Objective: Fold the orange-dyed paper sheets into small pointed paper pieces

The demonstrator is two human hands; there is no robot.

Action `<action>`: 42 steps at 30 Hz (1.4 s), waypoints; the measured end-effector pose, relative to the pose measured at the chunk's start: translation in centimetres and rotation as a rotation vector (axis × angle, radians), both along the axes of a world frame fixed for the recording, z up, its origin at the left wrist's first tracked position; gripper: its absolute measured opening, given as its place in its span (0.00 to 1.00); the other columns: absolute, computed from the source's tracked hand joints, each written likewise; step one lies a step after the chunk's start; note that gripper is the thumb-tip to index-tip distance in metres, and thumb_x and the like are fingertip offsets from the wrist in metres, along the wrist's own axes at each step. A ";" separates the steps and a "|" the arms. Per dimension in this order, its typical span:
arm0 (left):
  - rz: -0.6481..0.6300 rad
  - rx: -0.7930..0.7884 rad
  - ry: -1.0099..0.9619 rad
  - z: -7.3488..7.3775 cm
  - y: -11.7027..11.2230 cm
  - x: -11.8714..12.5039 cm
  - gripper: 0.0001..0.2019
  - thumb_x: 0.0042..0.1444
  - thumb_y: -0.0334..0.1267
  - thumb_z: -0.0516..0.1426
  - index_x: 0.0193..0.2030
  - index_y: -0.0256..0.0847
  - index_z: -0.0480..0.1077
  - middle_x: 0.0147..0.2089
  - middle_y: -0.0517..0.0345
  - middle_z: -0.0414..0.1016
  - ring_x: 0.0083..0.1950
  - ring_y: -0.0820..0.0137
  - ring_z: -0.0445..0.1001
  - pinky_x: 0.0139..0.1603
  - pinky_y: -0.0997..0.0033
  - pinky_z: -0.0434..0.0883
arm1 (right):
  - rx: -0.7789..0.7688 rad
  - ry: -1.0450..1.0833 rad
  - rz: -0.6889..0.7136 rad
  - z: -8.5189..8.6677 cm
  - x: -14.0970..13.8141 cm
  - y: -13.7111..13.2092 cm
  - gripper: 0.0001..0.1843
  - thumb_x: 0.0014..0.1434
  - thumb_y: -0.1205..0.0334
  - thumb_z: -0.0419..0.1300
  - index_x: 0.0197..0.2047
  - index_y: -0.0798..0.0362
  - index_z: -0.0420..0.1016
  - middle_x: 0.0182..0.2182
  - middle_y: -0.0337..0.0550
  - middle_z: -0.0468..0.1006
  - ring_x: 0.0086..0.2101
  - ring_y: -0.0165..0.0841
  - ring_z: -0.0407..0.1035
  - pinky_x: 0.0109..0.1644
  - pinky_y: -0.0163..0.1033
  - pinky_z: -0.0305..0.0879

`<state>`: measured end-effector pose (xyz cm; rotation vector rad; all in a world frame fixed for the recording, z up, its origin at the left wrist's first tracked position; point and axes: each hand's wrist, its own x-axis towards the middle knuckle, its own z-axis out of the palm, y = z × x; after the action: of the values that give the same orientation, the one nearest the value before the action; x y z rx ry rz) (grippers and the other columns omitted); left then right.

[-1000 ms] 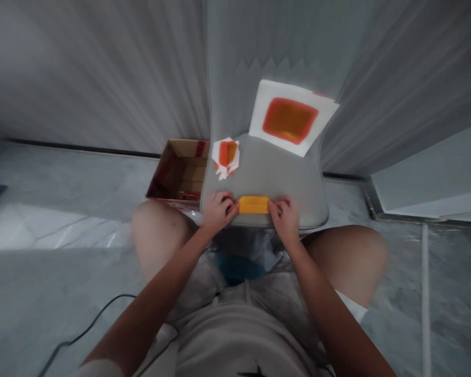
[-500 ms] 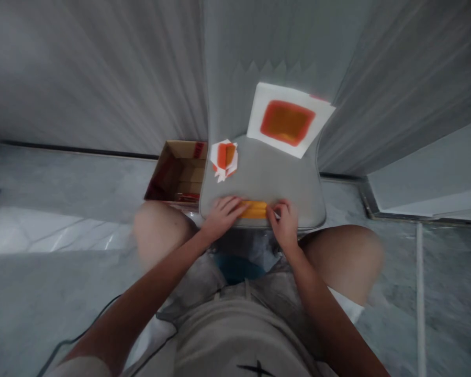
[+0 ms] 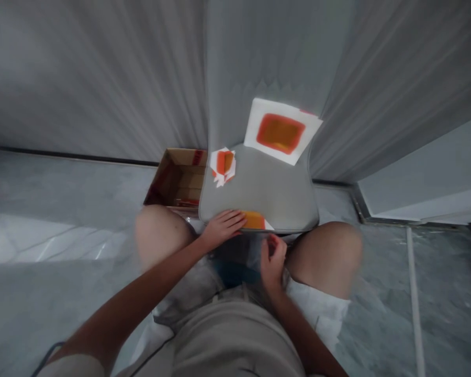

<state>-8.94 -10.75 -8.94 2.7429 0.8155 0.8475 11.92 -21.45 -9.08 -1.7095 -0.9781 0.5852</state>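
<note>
A folded orange paper lies at the front edge of the grey chair seat. A white corner shows at its right end. My left hand rests flat over the paper's left part, fingers stretched out, so that end is hidden. Below the seat edge, just off the paper, is my right hand. Its fingers are loosely curled, with the thumb apart from them, and nothing shows in it. Farther back on the seat, at the left, sits a small folded orange-and-white paper piece.
A white sheet with an orange square leans against the chair back. To the left of the chair, an open cardboard box stands on the floor with some red items inside. My knees flank the seat. Grey curtain-like walls rise on both sides.
My right hand has let go of the orange paper's right end and drawn back below the seat edge. The left hand stays on the paper, now lying flatter. The view has shifted slightly.
</note>
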 end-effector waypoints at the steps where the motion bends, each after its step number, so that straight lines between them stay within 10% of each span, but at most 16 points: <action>1: -0.013 -0.018 -0.020 0.0 -0.1 -0.1 0.23 0.68 0.37 0.61 0.69 0.51 0.70 0.67 0.52 0.76 0.71 0.62 0.71 0.75 0.50 0.67 | -0.076 0.144 0.022 0.1 -0.3 -0.6 0.27 0.63 0.37 0.58 0.50 0.52 0.77 0.43 0.49 0.80 0.42 0.40 0.75 0.47 0.46 0.74; 4: -0.011 -0.059 -0.072 0.1 -0.8 -0.1 0.22 0.70 0.32 0.58 0.67 0.54 0.71 0.66 0.55 0.77 0.71 0.64 0.72 0.74 0.50 0.68 | -0.249 0.507 0.150 1.2 -0.7 -0.7 0.28 0.56 0.31 0.62 0.38 0.49 0.79 0.24 0.35 0.74 0.25 0.33 0.68 0.28 0.37 0.64; 9: 0.058 -0.035 -0.151 1.2 -3.1 0.5 0.21 0.71 0.32 0.57 0.68 0.49 0.70 0.64 0.53 0.79 0.70 0.64 0.73 0.72 0.51 0.71 | -0.304 0.800 0.135 4.8 -1.0 1.0 0.30 0.48 0.30 0.69 0.35 0.50 0.81 0.22 0.34 0.75 0.20 0.29 0.65 0.22 0.33 0.53; 22: 0.365 -0.020 -0.240 4.9 -10.4 1.3 0.19 0.66 0.36 0.63 0.63 0.49 0.75 0.60 0.52 0.81 0.68 0.58 0.74 0.73 0.47 0.67 | -0.319 0.667 0.111 9.7 -0.6 0.7 0.24 0.51 0.39 0.70 0.24 0.52 0.76 0.22 0.45 0.82 0.20 0.31 0.70 0.20 0.34 0.55; 26: 0.735 -0.423 -0.639 6.9 -13.8 3.2 0.14 0.65 0.46 0.63 0.53 0.43 0.78 0.52 0.47 0.81 0.54 0.60 0.79 0.57 0.57 0.76 | -0.246 0.867 0.100 10.8 -0.4 0.5 0.23 0.48 0.41 0.73 0.26 0.52 0.76 0.25 0.44 0.83 0.21 0.28 0.69 0.20 0.32 0.55; 31: 0.536 -1.352 -1.003 8.6 -13.1 7.0 0.25 0.62 0.61 0.62 0.52 0.42 0.80 0.48 0.50 0.84 0.46 0.62 0.82 0.48 0.65 0.77 | -0.262 1.044 0.088 11.2 -1.7 -0.3 0.21 0.47 0.44 0.74 0.29 0.53 0.79 0.27 0.44 0.84 0.23 0.29 0.72 0.21 0.32 0.59; 36: 0.607 -1.390 -1.184 8.5 -10.6 9.1 0.23 0.55 0.60 0.68 0.36 0.38 0.81 0.36 0.53 0.83 0.34 0.70 0.78 0.36 0.72 0.73 | -0.266 1.019 0.099 10.6 -2.0 -0.9 0.19 0.50 0.46 0.73 0.34 0.53 0.84 0.34 0.48 0.87 0.33 0.35 0.80 0.28 0.34 0.69; 42: 0.595 -1.461 -1.301 8.4 -10.0 9.4 0.22 0.51 0.57 0.71 0.36 0.38 0.81 0.37 0.54 0.83 0.39 0.70 0.80 0.44 0.72 0.75 | -0.270 0.899 0.119 10.0 0.6 -0.4 0.21 0.46 0.45 0.76 0.36 0.53 0.85 0.33 0.46 0.87 0.31 0.35 0.80 0.28 0.34 0.69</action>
<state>0.44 -20.70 -0.58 0.4684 1.1223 1.1200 12.55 -21.85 0.96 -1.3660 -0.3529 1.4513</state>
